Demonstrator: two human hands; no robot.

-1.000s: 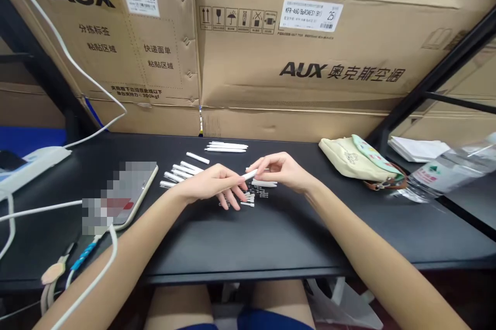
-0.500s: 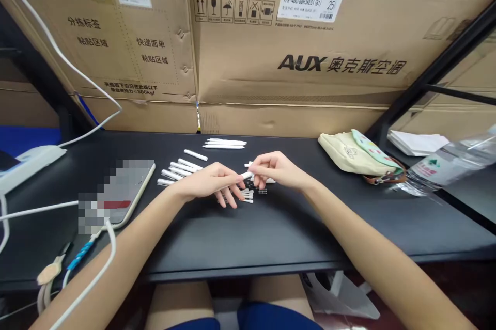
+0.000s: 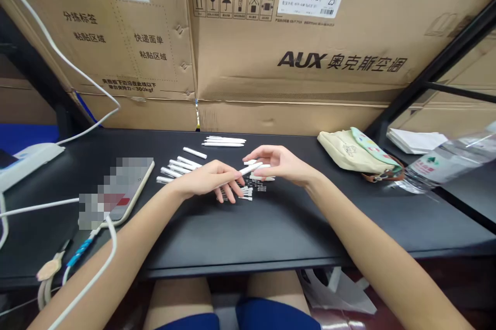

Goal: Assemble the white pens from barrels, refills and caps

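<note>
White plastic is what we see in hand: a tube (image 3: pixel 250 169), held just above the surface (image 3: pixel 248 237), with its near left end pinched between the thumb and fingers of our left hand (image 3: pixel 212 177). Our right hand (image 3: pixel 282 163) is partly open, thumb and forefinger apart around the tube's far right end; we cannot tell whether a fingertip touches it.

We judge the work to be partway through. Three pens (image 3: pixel 223 141) that look whole lie side by side on the far side. Left loose are a fan of barrels (image 3: pixel 179 168) beyond our left wrist, a lone barrel (image 3: pixel 195 153) farther off, and small white parts (image 3: pixel 246 193) with thin pieces (image 3: pixel 262 185) below and between our hands.

Our tube's long axis runs slantwise, from near left to far right, closer to sideways than to straight away from us. Which end is the tip we cannot make out.
</note>
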